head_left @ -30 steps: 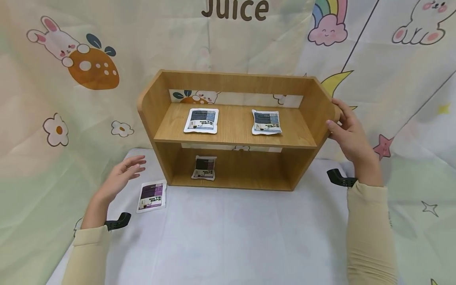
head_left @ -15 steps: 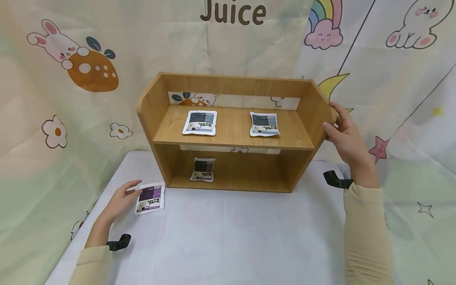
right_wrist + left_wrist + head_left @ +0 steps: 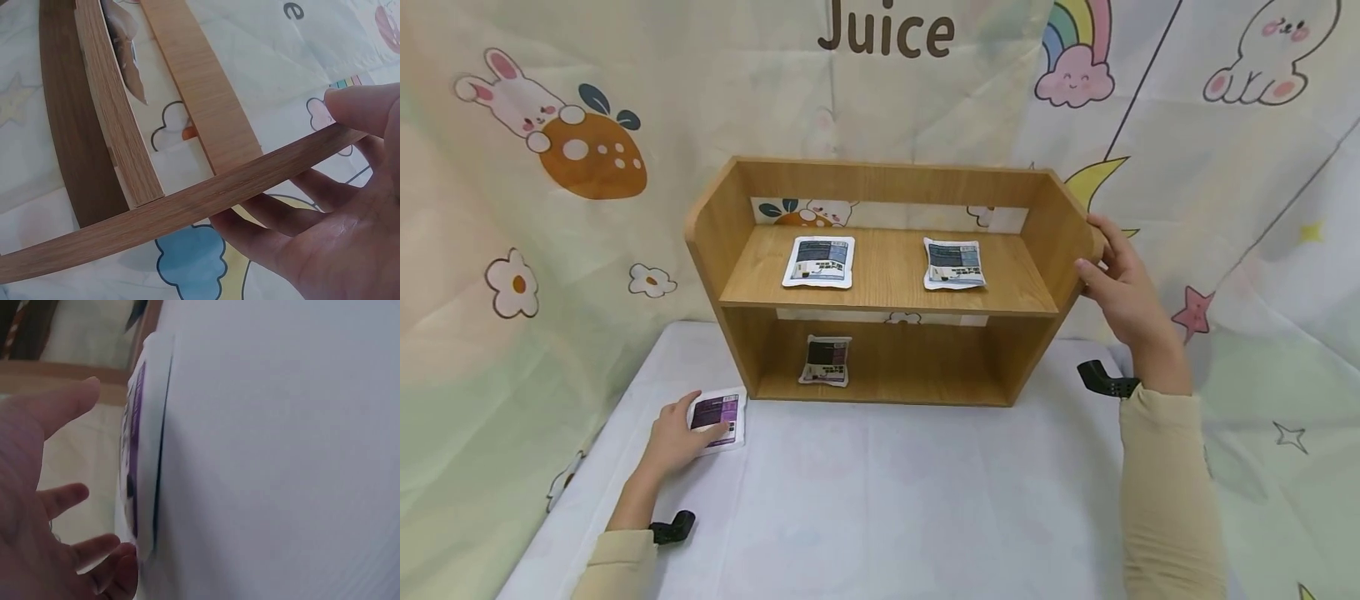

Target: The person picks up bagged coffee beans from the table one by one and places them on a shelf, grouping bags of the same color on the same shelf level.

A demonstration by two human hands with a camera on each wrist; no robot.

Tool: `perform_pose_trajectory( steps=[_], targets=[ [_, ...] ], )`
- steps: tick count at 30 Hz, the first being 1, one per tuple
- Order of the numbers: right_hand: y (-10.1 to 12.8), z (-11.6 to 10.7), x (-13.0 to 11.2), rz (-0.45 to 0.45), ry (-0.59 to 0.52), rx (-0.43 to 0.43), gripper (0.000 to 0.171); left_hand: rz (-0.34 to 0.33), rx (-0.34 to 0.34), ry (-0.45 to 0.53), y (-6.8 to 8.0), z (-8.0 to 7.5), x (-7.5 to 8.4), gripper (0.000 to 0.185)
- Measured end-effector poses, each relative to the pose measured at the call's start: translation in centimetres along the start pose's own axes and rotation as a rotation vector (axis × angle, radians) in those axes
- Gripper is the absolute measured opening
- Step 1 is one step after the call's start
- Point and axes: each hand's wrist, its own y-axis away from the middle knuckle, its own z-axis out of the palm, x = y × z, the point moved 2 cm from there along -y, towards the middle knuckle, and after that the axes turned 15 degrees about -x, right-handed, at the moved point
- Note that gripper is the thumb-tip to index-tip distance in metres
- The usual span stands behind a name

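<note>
A white pouch with a purple and black label (image 3: 730, 408) lies flat on the white cloth beside the shelf's lower left corner. My left hand (image 3: 672, 440) spreads over the pouch's left side, thumb and fingers apart and hiding part of the label. In the left wrist view, the fingertips (image 3: 128, 550) come right at the pouch's edge (image 3: 149, 456). My right hand (image 3: 1131, 300) grips the right side panel of a two-tier wooden shelf (image 3: 880, 307). The right wrist view has the thumb on one face of that panel (image 3: 181, 203) and the fingers on the other.
Two blue-labelled pouches sit on the upper tier, one left (image 3: 820, 262) and one right (image 3: 953, 264). A dark-labelled pouch (image 3: 826, 361) leans on the lower tier's left side. Behind the shelf hangs a printed cloth backdrop (image 3: 880, 108); a white cloth (image 3: 880, 492) spreads in front.
My left hand has come down and to the right, from beside the purple pouch to over it. The right hand keeps its grip on the shelf. The head view has shifted slightly.
</note>
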Motion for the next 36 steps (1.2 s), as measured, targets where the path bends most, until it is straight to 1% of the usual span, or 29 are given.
perform_pose_trajectory(
  steps=[2, 5, 10, 13, 16, 19, 24, 28, 32, 36],
  targets=[
    [0.1, -0.1, 0.1, 0.001, -0.004, 0.002, 0.059, -0.020, -0.005, -0.013, -0.1, 0.5, 0.3, 0.101],
    [0.2, -0.1, 0.2, 0.002, 0.001, 0.003, 0.058, -0.028, 0.011, -0.020, -0.2, 1.0, 0.5, 0.104],
    [0.3, 0.0, 0.3, 0.033, 0.017, 0.012, 0.057, -0.044, 0.031, 0.016, -0.2, 1.3, 0.7, 0.106],
    [0.4, 0.0, 0.3, 0.024, 0.009, 0.010, 0.057, -0.054, 0.035, 0.040, -0.2, 1.4, 0.9, 0.105],
    [0.3, 0.0, 0.3, 0.006, 0.003, 0.010, 0.057, -0.029, 0.049, 0.061, -0.2, 1.3, 1.0, 0.099],
    [0.2, 0.0, 0.3, -0.003, -0.002, 0.014, 0.057, 0.006, 0.049, 0.094, -0.2, 1.3, 0.7, 0.093],
    [0.0, -0.1, 0.3, -0.007, -0.014, 0.009, 0.057, 0.067, 0.039, 0.185, -0.5, 1.3, 0.3, 0.089],
    [0.1, -0.2, 0.2, -0.005, -0.012, 0.016, 0.058, 0.109, 0.040, 0.267, -0.5, 1.1, 0.7, 0.089],
    [0.2, -0.2, 0.1, -0.002, -0.004, 0.024, 0.057, 0.116, 0.058, 0.295, 0.1, 1.0, 1.3, 0.089],
    [0.1, 0.2, 0.3, 0.008, -0.018, 0.020, 0.057, 0.107, 0.058, 0.314, 1.5, 1.1, 1.4, 0.088]
  ],
)
